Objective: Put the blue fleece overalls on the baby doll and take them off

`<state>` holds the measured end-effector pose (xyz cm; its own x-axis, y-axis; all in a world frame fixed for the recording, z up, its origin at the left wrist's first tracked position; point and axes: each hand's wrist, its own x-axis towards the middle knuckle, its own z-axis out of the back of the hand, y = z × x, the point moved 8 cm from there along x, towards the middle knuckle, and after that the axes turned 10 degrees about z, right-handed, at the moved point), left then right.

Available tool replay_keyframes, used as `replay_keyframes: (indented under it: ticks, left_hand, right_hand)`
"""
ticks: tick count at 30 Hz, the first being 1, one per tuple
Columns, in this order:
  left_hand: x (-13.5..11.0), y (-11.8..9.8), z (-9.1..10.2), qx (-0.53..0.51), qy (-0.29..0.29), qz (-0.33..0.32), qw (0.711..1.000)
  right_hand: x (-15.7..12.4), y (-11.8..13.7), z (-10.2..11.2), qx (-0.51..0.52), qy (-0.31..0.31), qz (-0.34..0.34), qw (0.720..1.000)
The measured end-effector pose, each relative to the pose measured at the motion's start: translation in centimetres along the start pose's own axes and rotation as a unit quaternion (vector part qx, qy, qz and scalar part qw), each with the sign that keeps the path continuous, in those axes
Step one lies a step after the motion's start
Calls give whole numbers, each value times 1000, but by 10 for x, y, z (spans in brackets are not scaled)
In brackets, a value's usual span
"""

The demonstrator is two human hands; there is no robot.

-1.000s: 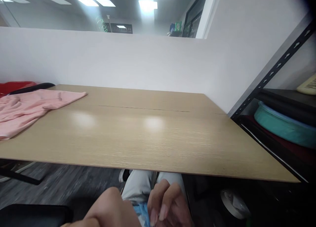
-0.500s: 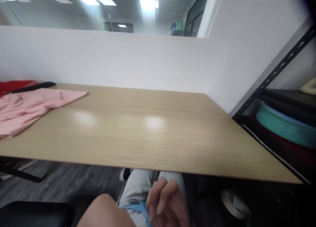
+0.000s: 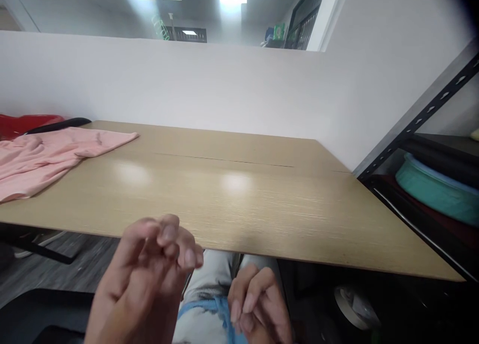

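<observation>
My left hand (image 3: pixel 149 269) is raised in front of the table's front edge, palm turned inward, its fingers loosely bent and apart with nothing visible in them. Lower and to the right, my right hand (image 3: pixel 260 301) hangs over my lap. Its fingers are half curled with gaps between them, and no object shows in it. Beside the right hand a blue strip of cloth (image 3: pixel 209 304) lies across my light trousers (image 3: pixel 213 271). Neither hand touches the wooden table (image 3: pixel 239 209).
A pink garment (image 3: pixel 56 152) is spread on the table's left end, with a red object (image 3: pixel 30 124) and a black curved piece (image 3: pixel 62 124) behind it. At right stands a black metal shelf (image 3: pixel 419 119) holding a teal round item (image 3: pixel 441 189). A black chair (image 3: pixel 48 309) is at lower left.
My left hand has risen into view from the lower edge, where only bare skin showed before. The right hand stays nearly in place. The view has shifted slightly.
</observation>
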<state>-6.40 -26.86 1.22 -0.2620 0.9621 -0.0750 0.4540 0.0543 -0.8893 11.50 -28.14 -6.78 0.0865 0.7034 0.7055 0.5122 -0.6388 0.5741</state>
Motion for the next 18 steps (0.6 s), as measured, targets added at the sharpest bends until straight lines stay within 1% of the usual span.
replay_keyframes:
  ticks: [2,4,5,8,10,12,13,15,18]
  left_hand:
    - [9,4,-4,-75,-3,6,997]
    - [14,12,1,-132,-13,19,991]
    - [16,16,6,-145,-23,18,989]
    - [18,30,21,-144,-55,12,988]
    - [19,40,25,-138,-63,16,988]
    - [20,47,23,-135,-56,15,989]
    - [20,49,20,-133,-50,10,990]
    - [19,53,16,-129,-36,12,991]
    - [15,61,11,-128,-27,41,991]
  right_hand:
    - [-2,2,1,-10,7,3,1000]
    - [-3,3,3,-19,11,4,1000]
    - [-4,3,3,-21,13,3,1000]
    - [-5,3,0,-34,11,-13,999]
    - [-2,6,-1,-67,-10,-18,998]
    - [4,12,-2,-120,-23,-12,992]
    - [8,16,-3,-150,-19,-5,988]
    - [17,24,-8,-216,7,20,976]
    - [30,38,-13,-309,30,78,947]
